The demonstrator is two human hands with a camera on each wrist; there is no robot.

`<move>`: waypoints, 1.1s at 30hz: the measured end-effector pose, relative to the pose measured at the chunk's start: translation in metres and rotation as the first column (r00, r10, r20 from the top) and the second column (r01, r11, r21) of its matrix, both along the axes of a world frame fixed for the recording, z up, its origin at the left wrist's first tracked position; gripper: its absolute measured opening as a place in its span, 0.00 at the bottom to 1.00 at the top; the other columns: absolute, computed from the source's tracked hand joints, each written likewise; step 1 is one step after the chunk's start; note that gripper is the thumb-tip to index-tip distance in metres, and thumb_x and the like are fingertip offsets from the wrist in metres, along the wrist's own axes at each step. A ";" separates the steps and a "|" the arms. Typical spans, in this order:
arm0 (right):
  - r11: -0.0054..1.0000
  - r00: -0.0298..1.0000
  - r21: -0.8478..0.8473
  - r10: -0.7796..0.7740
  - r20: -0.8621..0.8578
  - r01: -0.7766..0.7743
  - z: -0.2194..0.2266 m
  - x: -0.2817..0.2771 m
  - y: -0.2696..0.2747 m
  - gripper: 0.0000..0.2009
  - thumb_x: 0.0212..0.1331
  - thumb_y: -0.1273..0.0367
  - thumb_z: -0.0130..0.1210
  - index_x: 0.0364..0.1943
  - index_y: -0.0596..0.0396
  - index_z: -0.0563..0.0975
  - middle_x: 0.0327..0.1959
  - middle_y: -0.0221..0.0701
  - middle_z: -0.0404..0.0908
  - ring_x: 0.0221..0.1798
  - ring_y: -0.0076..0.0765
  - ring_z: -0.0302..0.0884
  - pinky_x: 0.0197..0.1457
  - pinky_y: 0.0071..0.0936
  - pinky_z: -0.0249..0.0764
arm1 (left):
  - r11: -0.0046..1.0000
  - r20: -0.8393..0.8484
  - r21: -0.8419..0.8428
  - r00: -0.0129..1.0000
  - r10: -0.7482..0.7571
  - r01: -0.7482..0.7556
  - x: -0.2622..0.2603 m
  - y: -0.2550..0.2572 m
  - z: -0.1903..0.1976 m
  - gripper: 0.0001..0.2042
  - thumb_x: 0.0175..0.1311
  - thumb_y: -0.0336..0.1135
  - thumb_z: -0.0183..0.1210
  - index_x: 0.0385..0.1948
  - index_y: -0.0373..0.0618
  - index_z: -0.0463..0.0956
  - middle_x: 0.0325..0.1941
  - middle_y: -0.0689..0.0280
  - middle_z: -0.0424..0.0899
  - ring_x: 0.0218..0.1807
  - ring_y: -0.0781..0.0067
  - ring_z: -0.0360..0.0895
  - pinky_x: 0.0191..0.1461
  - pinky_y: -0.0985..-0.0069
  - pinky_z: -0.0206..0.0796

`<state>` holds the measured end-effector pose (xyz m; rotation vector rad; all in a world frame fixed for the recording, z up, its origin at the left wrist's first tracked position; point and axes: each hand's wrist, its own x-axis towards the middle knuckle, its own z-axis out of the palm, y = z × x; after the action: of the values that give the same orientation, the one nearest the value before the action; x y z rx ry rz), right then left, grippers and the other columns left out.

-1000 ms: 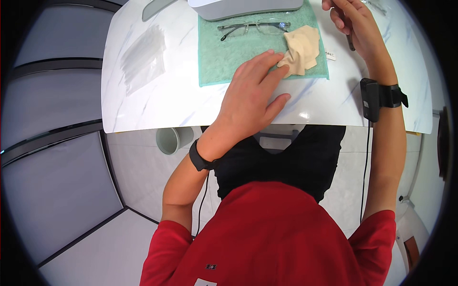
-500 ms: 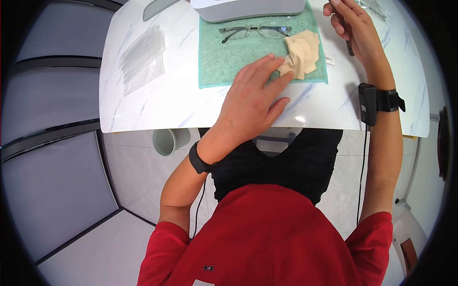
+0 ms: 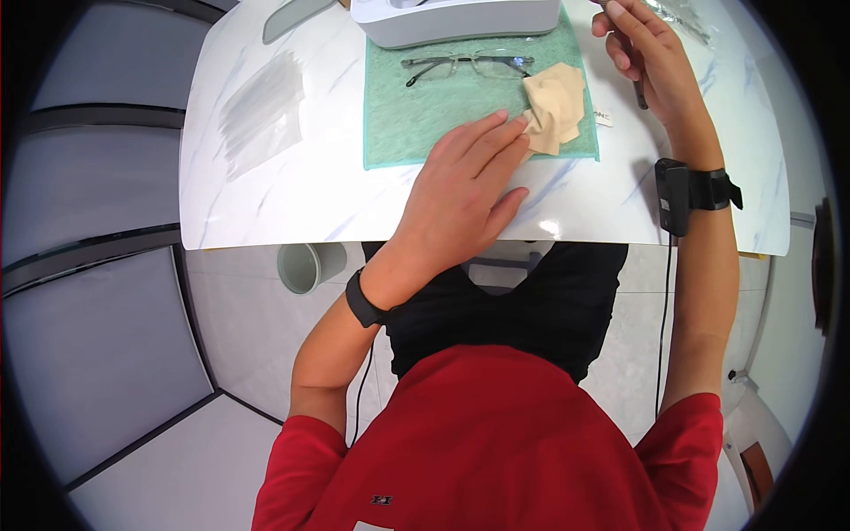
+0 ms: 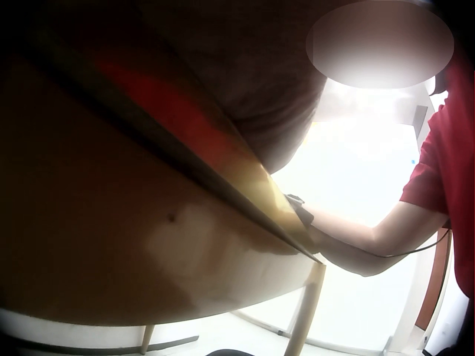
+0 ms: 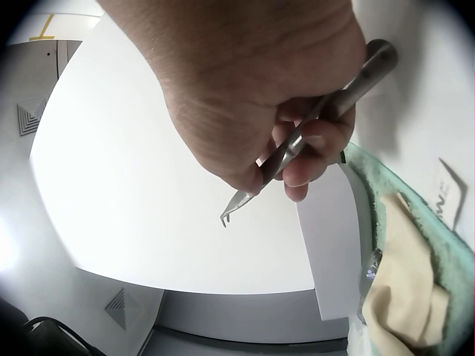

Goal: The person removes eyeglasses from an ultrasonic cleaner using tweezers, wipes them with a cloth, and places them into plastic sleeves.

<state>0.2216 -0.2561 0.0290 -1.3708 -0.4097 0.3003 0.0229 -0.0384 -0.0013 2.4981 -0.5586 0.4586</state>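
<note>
White, blue-veined table (image 3: 332, 142) bears a fluffy green towel (image 3: 412, 115), a smooth white-and-grey device (image 3: 460, 31) set over its far part. A left hand (image 3: 452, 181) rests, fingers nearly straight and together, thumb apart, at a crumpled beige cloth (image 3: 555, 99); beyond lie clear-rimmed, dark-armed glasses (image 3: 466, 58) on the towel. The right hand (image 3: 662, 78), beside the towel, pinches slim grey metal tweezers (image 5: 295, 143), bent tips holding nothing; a light grip, tips kept off the glasses, would likely serve best
</note>
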 end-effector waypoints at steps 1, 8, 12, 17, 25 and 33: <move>1.000 1.000 -0.005 -0.002 0.004 0.002 0.001 0.000 0.000 0.12 0.76 0.64 0.52 0.54 0.57 0.76 0.33 0.25 0.81 0.22 0.11 0.70 0.23 0.08 0.65 | 1.000 0.002 -0.001 1.000 -0.001 0.001 0.000 0.000 0.000 0.25 0.54 0.30 0.68 0.57 0.41 0.76 0.66 0.60 0.76 0.70 0.52 0.71 0.68 0.58 0.64; 1.000 1.000 -0.002 0.011 -0.013 -0.011 0.005 -0.005 -0.001 0.11 0.75 0.65 0.53 0.52 0.57 0.77 0.32 0.24 0.81 0.23 0.11 0.70 0.25 0.09 0.65 | 1.000 0.095 0.012 0.995 0.018 -0.019 -0.001 0.002 0.000 0.23 0.54 0.31 0.68 0.55 0.41 0.78 0.61 0.57 0.77 0.68 0.50 0.70 0.69 0.51 0.63; 0.995 0.997 -0.101 0.001 0.076 0.007 -0.011 0.011 -0.004 0.20 0.75 0.59 0.51 0.62 0.56 0.75 0.37 0.20 0.79 0.25 0.08 0.61 0.25 0.09 0.53 | 0.999 0.135 -0.044 0.991 -0.025 0.032 -0.008 -0.003 0.014 0.22 0.53 0.30 0.69 0.53 0.42 0.80 0.61 0.59 0.80 0.66 0.49 0.73 0.69 0.53 0.64; 0.991 0.993 -0.123 -0.033 0.117 0.047 -0.016 0.015 -0.009 0.21 0.75 0.58 0.52 0.63 0.57 0.76 0.37 0.20 0.79 0.24 0.09 0.59 0.23 0.11 0.51 | 0.689 0.132 -0.682 0.968 -0.211 0.243 -0.021 -0.045 0.060 0.17 0.54 0.36 0.69 0.45 0.45 0.80 0.49 0.61 0.82 0.55 0.53 0.77 0.61 0.57 0.67; 0.992 0.999 -0.124 0.028 0.024 -0.025 -0.034 0.051 -0.033 0.23 0.77 0.60 0.48 0.68 0.61 0.70 0.40 0.20 0.78 0.26 0.09 0.59 0.25 0.09 0.52 | 0.397 -0.052 -0.891 0.822 -0.567 0.218 -0.008 -0.078 0.123 0.18 0.62 0.47 0.62 0.32 0.37 0.82 0.32 0.55 0.83 0.34 0.60 0.82 0.36 0.66 0.71; 0.965 0.994 -0.260 0.046 0.104 -0.017 -0.040 0.063 -0.038 0.25 0.78 0.59 0.47 0.70 0.60 0.68 0.41 0.20 0.79 0.25 0.08 0.57 0.27 0.09 0.52 | 0.427 -0.104 -0.884 0.812 -0.574 0.189 -0.015 -0.083 0.113 0.19 0.60 0.49 0.63 0.31 0.37 0.83 0.30 0.56 0.83 0.33 0.58 0.82 0.37 0.65 0.72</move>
<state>0.2843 -0.2938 -0.0110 -1.6431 -0.4967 0.3142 0.0083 -0.1217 0.1122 1.3492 -0.5465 -0.0169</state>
